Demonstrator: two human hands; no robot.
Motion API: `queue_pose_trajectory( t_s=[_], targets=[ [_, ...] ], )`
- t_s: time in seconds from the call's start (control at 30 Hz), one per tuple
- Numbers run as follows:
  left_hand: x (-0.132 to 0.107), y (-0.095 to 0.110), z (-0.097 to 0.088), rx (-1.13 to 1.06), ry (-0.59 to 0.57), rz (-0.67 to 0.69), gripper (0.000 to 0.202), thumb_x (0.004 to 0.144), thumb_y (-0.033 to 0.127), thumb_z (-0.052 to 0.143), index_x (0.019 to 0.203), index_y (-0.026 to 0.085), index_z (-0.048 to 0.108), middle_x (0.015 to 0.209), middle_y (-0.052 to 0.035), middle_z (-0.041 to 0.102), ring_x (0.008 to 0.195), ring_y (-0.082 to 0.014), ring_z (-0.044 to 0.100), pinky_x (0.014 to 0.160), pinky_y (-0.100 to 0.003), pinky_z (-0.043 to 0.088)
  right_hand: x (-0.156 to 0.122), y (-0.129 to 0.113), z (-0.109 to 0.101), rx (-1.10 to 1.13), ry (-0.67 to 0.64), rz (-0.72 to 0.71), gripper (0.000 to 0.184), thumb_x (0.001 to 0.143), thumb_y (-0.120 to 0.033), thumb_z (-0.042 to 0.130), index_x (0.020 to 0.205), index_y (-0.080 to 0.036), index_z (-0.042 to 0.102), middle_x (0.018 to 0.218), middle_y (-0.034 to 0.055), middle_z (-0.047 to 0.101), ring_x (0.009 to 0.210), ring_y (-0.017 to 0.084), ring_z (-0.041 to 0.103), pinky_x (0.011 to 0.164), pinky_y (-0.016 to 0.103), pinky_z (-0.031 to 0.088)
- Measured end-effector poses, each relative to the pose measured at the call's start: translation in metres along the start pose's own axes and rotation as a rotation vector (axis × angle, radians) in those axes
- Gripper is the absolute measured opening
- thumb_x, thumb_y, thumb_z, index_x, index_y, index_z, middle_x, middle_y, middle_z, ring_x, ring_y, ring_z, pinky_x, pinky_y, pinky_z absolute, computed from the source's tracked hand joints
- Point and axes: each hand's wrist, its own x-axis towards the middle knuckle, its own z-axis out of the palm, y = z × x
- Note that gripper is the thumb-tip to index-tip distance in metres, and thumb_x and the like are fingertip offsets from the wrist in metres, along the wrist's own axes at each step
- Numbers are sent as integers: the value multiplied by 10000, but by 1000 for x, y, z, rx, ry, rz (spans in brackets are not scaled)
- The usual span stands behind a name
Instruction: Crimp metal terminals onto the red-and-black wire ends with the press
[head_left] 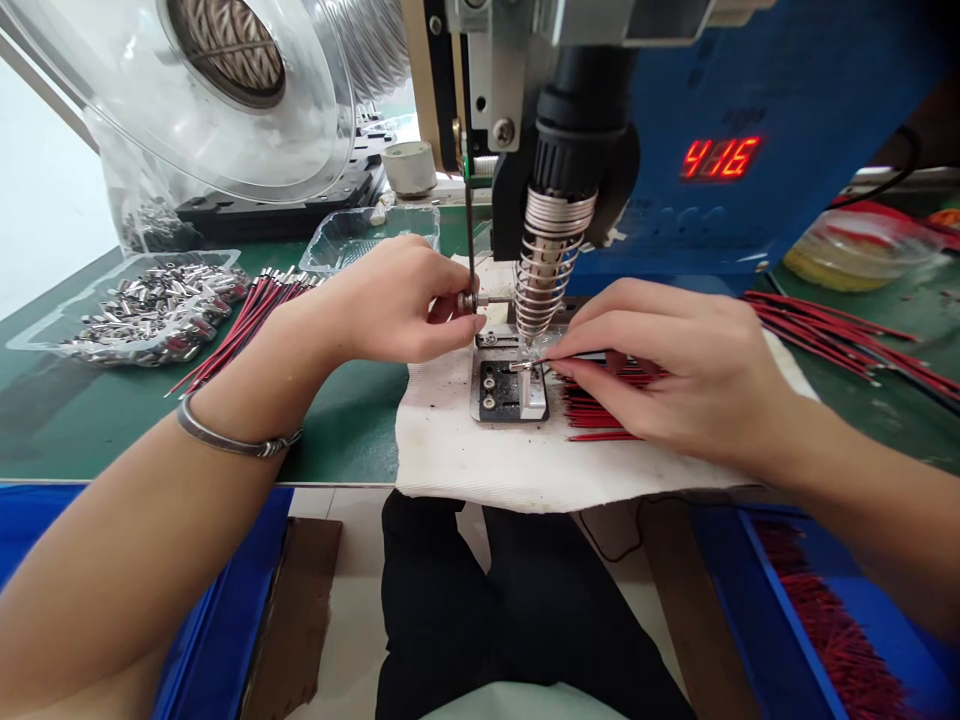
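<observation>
Pinching a dark wire (592,354) (metal-tipped) below the coiled spring (553,250), right hand (675,372).

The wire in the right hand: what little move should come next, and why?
Probably the right hand should hold the wire steady at the small metal block. Its metal tip is there, below the metal coil, and the left hand is by the thin rod, so a wobble might shift the tip.
</observation>
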Motion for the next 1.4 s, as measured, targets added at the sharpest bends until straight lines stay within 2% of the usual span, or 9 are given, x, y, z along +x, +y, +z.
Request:
queue_pose_trajectory(
  t_s=[0.1,0.43,0.77,0.97,1.13,1.27,1.4],
  targets=[
    [1,-1,0,3,-5,-2,310,916,368,621,670,310,441,521,13,505,503,-196,431,635,-458,364,0,-1,-1,-4,0,-3,237,1141,-66,787,1111,-297,836,1128,17,912,986,226,898,824,350,748],
    [1,4,-2,18,-15,-33,284,915,346,610,679,299,458,545,22,507,519,-171,435,661,-431,366,-1,-2,-1,-24,33,13,212,1134,-46,782,1155,-244,855,1178,44,901,1008,206,892,853,323,756],
    [0,3,-1,27,-33,-46,308,930,366,600,680,304,431,542,7,479,536,-197,428,667,-456,379,-2,-1,-1,-18,23,6,246,1120,-31,784,1141,-268,847,1174,40,897,992,205,879,825,328,734],
    [0,7,-3,45,-30,-54,288,927,327,592,688,299,434,553,21,478,555,-171,411,655,-412,351,0,-3,-2,28,-16,14,232,1131,-54,777,1137,-269,861,1130,40,908,986,234,901,815,360,755],
    [1,6,-2,31,-20,-30,296,936,339,577,683,305,426,537,24,465,515,-178,394,657,-431,354,0,-3,-5,32,-36,25,224,1158,-91,785,1133,-298,866,1119,41,911,957,235,893,794,380,761],
    [1,6,-2,37,-31,-52,291,935,336,585,690,309,430,549,20,474,523,-188,410,668,-440,365,0,-1,-5,29,-37,6,130,1196,-160,790,1147,-254,866,1121,32,910,955,211,882,803,351,750],
    [1,5,-1,31,-27,-51,297,919,344,595,682,312,419,545,14,471,524,-198,409,674,-457,374,0,1,-4,27,-45,8,175,1200,-152,773,1154,-286,874,1137,28,911,968,211,884,822,343,737]
  ],
)
